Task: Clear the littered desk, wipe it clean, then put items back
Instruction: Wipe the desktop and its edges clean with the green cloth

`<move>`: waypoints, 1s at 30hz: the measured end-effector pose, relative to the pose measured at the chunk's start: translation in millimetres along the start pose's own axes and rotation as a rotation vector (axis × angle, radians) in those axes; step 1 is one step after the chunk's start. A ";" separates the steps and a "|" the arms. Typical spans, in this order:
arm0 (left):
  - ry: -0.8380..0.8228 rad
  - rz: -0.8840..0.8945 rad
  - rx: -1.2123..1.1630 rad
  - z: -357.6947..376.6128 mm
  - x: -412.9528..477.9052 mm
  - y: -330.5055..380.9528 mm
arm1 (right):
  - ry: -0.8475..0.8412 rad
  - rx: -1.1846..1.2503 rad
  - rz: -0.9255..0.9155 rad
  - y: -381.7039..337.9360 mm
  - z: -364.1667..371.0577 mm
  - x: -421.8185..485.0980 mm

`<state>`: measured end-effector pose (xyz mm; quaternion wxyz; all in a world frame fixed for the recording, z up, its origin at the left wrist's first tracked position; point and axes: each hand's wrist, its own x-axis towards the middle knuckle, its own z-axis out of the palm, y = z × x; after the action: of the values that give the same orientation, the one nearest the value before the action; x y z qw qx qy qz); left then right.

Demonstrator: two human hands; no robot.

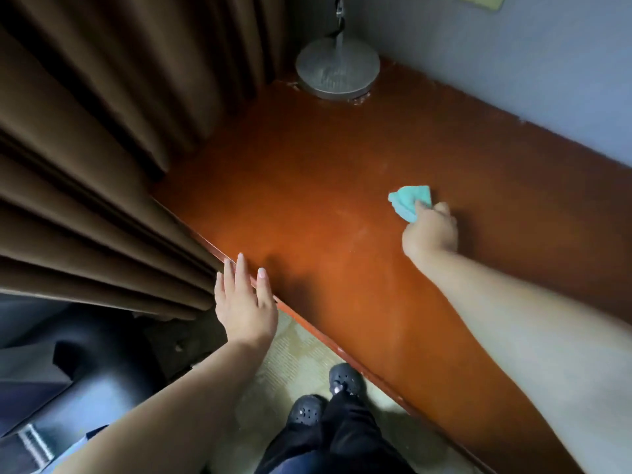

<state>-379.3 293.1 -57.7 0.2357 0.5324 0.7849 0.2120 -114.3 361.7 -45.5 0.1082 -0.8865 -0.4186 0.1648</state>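
Head view, single entry.

1. Counter (307,206): reddish-brown top. Its long axis runs from the far corner, upper middle of the view, to the lower right. Faint pale smears show near its middle.
2. Cloth (407,201): turquoise, bunched, lying on the counter in its middle stretch, nearer the wall (513,80) than the front edge. Its free end pokes out beyond the fingers, away from the person and towards the far corner.
3. Right hand (431,234): fingers curled round the cloth, gripping it against the counter top; arm reaching in from the lower right.
4. Left hand (244,301): fingers straight and spread, holding nothing, set at the counter's front edge right against the curtain (85,159). Whether it pushes the folds back cannot be told.
5. Lamp base (338,68): round, grey metal, standing in the far corner, well apart from the cloth.
6. Shoes (345,379): dark, on the pale carpet below the front edge.

Judgement: wiping step in hand; no litter shows on the counter. The smeared patch lies left of the cloth, between the two hands, so a stroke along the long axis towards the lamp base looks to be what is called for. The right hand is the nearer and holds the cloth.
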 end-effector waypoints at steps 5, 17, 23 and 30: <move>0.167 -0.203 -0.125 -6.4 5.4 14.0 | -0.336 0.008 -0.604 -61.5 48.6 -110.9; 0.305 -0.359 -0.173 -28.5 35.9 26.6 | -0.044 0.126 -0.316 -56.4 -13.4 54.7; 0.222 -0.462 -0.140 -25.0 14.4 -7.0 | -0.068 -0.175 -0.195 -53.5 -19.9 119.0; 0.172 -0.340 -0.134 -22.2 17.4 1.9 | -0.211 -0.095 -0.628 -93.1 32.0 -6.2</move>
<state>-396.8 308.2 -41.4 0.2351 0.3551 0.8649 0.2657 -196.1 416.9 -43.1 0.0683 -0.6964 -0.6875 0.1944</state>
